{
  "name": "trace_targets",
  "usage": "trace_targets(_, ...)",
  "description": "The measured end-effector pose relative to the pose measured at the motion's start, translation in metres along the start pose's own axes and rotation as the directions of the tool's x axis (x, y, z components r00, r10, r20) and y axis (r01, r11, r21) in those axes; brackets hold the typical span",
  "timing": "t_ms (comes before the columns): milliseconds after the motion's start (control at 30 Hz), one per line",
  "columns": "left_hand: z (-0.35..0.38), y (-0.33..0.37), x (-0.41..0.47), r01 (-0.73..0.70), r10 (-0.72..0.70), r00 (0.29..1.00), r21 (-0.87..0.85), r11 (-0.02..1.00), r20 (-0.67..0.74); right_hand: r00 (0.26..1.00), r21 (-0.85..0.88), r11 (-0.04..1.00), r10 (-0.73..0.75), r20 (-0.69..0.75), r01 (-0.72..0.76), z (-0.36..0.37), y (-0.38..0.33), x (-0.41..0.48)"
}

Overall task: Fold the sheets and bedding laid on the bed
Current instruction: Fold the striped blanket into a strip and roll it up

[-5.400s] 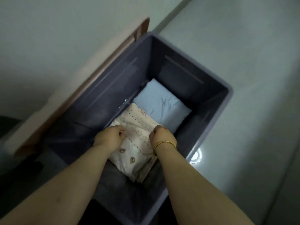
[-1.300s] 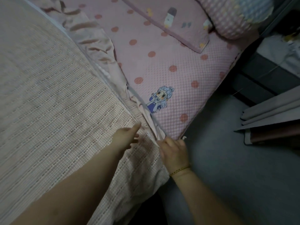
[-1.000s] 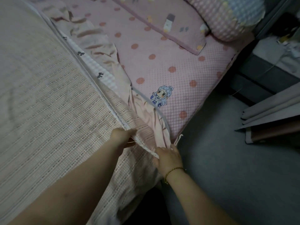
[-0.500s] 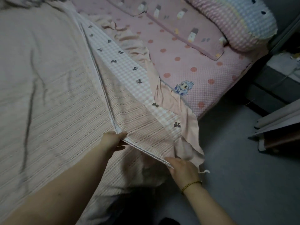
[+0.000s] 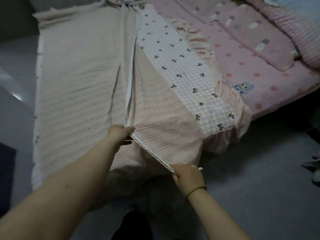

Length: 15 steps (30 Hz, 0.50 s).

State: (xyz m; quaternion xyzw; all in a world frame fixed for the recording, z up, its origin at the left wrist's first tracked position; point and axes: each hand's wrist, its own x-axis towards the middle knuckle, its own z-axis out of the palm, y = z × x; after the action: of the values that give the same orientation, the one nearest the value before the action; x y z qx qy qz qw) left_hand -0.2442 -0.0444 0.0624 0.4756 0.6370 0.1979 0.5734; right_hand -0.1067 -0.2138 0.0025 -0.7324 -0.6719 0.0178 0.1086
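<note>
A beige striped blanket lies spread over the bed, hanging over the near edge. Its right side is lifted and turned back, showing a white checked underside with small dark bows and a pink ruffled border. My left hand pinches the blanket's white-edged hem at the fold. My right hand, with a gold bracelet at the wrist, grips the same hem lower and to the right, off the bed's edge. The hem is stretched taut between both hands.
A pink polka-dot mattress cover with a small cartoon figure lies to the right. A pink patterned pillowcase and a checked pillow sit at the far right. Grey floor runs along the bed's near side.
Earlier my hands were in a grey bin on folded cloth. Since then they took hold of the blanket's corner hem and pulled it up and left, turning back more of the bow-printed underside.
</note>
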Motion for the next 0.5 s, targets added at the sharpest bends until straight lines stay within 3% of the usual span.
trace_targets(167, -0.072, -0.034, -0.006, -0.008, 0.008, 1.0, 0.03, 1.0, 0.001, 0.999, 0.158, 0.987, 0.035, 0.016, -0.037, 0.003, -0.074, -0.008)
trace_targets(233, -0.108, -0.05, -0.002, -0.007, 0.006, 1.0, 0.063, 0.998, 0.017, 0.993, 0.098, 0.995, -0.026, 0.114, 0.015, 0.004, -0.108, -0.001)
trace_targets(267, -0.125, -0.058, 0.001, -0.004, 0.002, 1.0, 0.083, 0.997, 0.027, 0.977, 0.139, 0.99, -0.001, 0.212, -0.03, 0.01, -0.125, -0.001)
trace_targets(300, -0.142, -0.066, 0.005, -0.002, -0.002, 0.999, 0.103, 0.995, 0.04, 0.968, 0.108, 0.993, 0.014, 0.25, -0.042, 0.019, -0.143, 0.001)
trace_targets(333, -0.167, -0.077, 0.011, 0.007, -0.014, 0.998, 0.116, 0.993, 0.059, 0.984, 0.011, 1.0, -0.007, 0.179, 0.005, 0.027, -0.169, 0.007)
trace_targets(400, -0.2, -0.096, 0.018, 0.026, -0.034, 0.997, 0.113, 0.993, 0.069, 0.973, -0.037, 0.999, 0.04, 0.228, -0.033, 0.043, -0.207, 0.01)
trace_targets(500, -0.242, -0.121, 0.032, 0.065, -0.07, 0.996, 0.105, 0.992, 0.052, 0.978, -0.113, 0.992, 0.084, 0.19, -0.063, 0.09, -0.25, 0.012)
